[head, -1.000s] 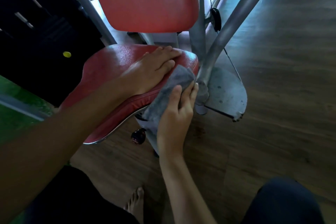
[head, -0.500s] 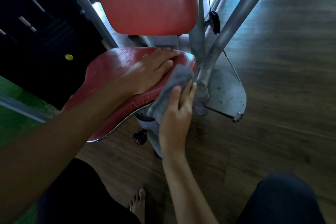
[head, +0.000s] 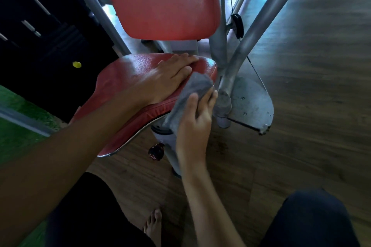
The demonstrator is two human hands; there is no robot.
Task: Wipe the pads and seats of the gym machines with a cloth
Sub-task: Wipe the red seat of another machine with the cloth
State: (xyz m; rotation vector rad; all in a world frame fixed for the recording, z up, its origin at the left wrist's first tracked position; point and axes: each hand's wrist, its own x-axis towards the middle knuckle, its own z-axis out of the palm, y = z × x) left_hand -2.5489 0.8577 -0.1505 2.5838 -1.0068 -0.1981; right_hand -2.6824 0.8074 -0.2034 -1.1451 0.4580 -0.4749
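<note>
The red seat [head: 124,78] lies with its long axis running from lower left, near the person, to upper right, where its rounded end sits just beside the grey metal frame [head: 259,28]. A chrome strip edges its underside along the near side. The left hand [head: 166,78] rests palm down on the seat's top with the fingers straight and together, pointing up and right toward the frame; it holds nothing. The grey cloth [head: 190,90] is bunched against the seat's right-hand side edge, near that far end. Its long axis follows the same diagonal as the seat: the upper end laps onto the corner of the cushion, touching the left hand's little finger, and the lower end hangs down past the chrome strip. The right hand [head: 195,120] grips the cloth from below, thumb laid along its face and fingers wrapped round its far side, pressing it to the seat. Above stands the red back pad [head: 164,0], upright and apart from the seat. A metal foot plate [head: 251,102] lies on the wooden floor [head: 311,146] to the right, at the base of the frame. Under the seat a black knob [head: 155,151] sticks out beside the seat post [head: 170,146]. A bare foot [head: 153,224] shows at the bottom.
</note>
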